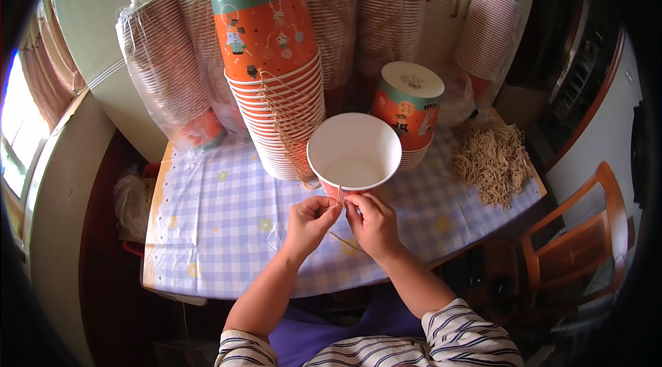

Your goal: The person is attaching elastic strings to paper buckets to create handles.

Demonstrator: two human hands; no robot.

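- Beyond my hands I see a tall stack of orange cups (276, 84) with strings hanging, a shorter upturned stack (408, 108), and bagged cup sleeves (165, 70) behind.
- A heap of tan strings (491, 160) lies on the bench (207, 229), off to the right.
- My left hand (308, 223) and right hand (373, 222) meet, fingers pinched on a thin string (339, 196) at the near rim of the open cup (354, 153), which sits just above them.

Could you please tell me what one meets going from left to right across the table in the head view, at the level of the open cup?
Bare checked tablecloth → tall stack of orange paper cups → open paper cup held at its near rim by the left hand and right hand → short upside-down cup stack → pile of tan strings.
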